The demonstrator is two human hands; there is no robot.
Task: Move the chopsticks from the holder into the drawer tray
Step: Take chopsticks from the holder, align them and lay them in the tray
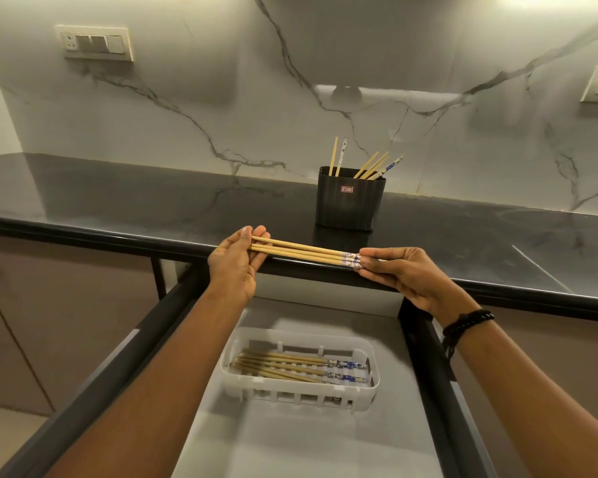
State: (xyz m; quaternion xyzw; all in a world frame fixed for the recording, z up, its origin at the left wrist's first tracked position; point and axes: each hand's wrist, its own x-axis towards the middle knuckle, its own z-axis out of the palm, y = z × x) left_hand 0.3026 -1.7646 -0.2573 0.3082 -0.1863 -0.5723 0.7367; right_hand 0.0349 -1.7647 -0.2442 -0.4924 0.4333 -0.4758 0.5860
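fingers (258,240) of the left hand (233,267) are lying straight, bracing the held chopsticks (301,251) above the drawer tray (290,391), where several are already lying; more are waiting in the holder (351,205); the right hand (404,274) is pinching the held ones' patterned ends

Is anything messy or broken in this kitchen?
Nothing looks spilled or broken. The chopsticks left in the black holder lean different ways, some near upright, others tilted right. The sticks in the white tray lie neatly side by side. The right hand pinches a bundle, the left hand touching its other end.
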